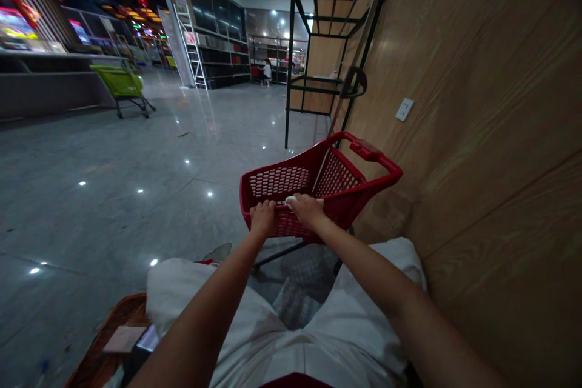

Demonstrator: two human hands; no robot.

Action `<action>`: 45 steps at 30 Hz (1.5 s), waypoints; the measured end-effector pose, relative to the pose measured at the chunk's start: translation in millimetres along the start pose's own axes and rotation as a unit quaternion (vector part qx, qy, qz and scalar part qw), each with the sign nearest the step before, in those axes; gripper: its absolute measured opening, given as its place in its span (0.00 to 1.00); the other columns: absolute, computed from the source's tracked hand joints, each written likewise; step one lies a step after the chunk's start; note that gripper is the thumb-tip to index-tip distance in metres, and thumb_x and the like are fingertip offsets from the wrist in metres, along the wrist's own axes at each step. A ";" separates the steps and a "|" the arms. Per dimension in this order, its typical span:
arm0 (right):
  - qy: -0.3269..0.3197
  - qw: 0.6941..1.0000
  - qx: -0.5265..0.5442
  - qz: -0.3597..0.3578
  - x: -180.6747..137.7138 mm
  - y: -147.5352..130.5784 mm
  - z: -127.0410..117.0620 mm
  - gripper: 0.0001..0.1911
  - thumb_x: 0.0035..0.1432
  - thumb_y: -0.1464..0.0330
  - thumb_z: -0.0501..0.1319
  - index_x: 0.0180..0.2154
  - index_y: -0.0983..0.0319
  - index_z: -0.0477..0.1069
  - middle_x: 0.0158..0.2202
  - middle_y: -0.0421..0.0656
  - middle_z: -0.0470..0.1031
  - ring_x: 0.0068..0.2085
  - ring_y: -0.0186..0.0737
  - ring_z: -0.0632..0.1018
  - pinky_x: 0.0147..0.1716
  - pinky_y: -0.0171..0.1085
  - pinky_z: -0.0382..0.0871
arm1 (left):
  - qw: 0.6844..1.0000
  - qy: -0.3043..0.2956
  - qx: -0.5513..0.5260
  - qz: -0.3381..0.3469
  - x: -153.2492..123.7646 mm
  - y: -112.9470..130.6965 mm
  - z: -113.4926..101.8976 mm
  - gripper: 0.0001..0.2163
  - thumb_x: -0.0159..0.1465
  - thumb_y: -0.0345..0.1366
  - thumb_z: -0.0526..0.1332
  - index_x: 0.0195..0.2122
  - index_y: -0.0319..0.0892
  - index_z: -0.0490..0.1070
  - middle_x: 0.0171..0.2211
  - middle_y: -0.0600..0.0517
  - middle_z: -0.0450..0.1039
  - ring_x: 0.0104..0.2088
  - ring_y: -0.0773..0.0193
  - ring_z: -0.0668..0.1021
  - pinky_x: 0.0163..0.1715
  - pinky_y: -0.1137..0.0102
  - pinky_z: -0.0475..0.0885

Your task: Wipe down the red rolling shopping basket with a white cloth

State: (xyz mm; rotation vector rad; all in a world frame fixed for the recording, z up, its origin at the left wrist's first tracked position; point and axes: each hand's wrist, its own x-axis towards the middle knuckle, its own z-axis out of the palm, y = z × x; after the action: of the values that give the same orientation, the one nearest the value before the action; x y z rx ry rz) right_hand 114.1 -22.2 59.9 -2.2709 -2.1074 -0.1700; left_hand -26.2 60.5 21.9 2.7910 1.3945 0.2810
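A red plastic shopping cart with honeycomb-holed sides stands in front of my knees, its handle toward the wall on the right. My left hand grips the near rim of the basket close to its left front corner, fingers curled over the edge. A little to the right, my right hand is closed on a white cloth and presses it against the same rim. Part of the cloth shows on either side of the fingers; the rest is hidden under the hand.
A wood-panelled wall runs close along my right. Beyond the cart stands a dark metal rack. A green shopping cart is at the left, a ladder farther back. A person crouches in the distance. A wicker basket lies by my left leg.
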 end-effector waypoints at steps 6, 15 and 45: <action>0.046 0.999 -0.009 -0.023 9.8 -11.0 12.9 0.17 0.67 0.62 0.43 0.51 0.53 0.64 0.47 0.45 0.69 0.44 0.42 0.71 0.41 0.38 0.63 | 1.000 -0.016 0.005 0.014 -0.6 -4.8 -1.4 0.12 0.65 0.41 0.49 0.46 0.43 0.64 0.47 0.45 0.68 0.47 0.54 0.68 0.44 0.60 0.61; 0.146 0.986 -0.077 0.017 -60.8 136.3 -18.7 0.15 0.65 0.63 0.49 0.50 0.55 0.68 0.49 0.47 0.70 0.49 0.45 0.69 0.55 0.48 0.51 | 1.000 -0.010 -0.003 0.021 -2.1 -1.8 -3.7 0.12 0.65 0.41 0.49 0.45 0.43 0.64 0.48 0.44 0.67 0.47 0.54 0.68 0.45 0.59 0.61; 0.160 0.974 0.071 -0.141 -22.1 81.3 55.4 0.16 0.62 0.72 0.53 0.51 0.56 0.67 0.53 0.46 0.67 0.55 0.40 0.66 0.57 0.48 0.57 | 0.986 -0.039 -0.095 0.133 -46.6 38.0 -10.4 0.19 0.66 0.45 0.50 0.54 0.41 0.62 0.48 0.44 0.70 0.47 0.57 0.73 0.47 0.64 0.65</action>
State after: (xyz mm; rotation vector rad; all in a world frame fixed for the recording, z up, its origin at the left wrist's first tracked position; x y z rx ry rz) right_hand 196.4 -44.7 6.3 -1.7243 -2.1730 -0.3553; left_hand -25.1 -0.2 28.2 2.7880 0.9246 0.2858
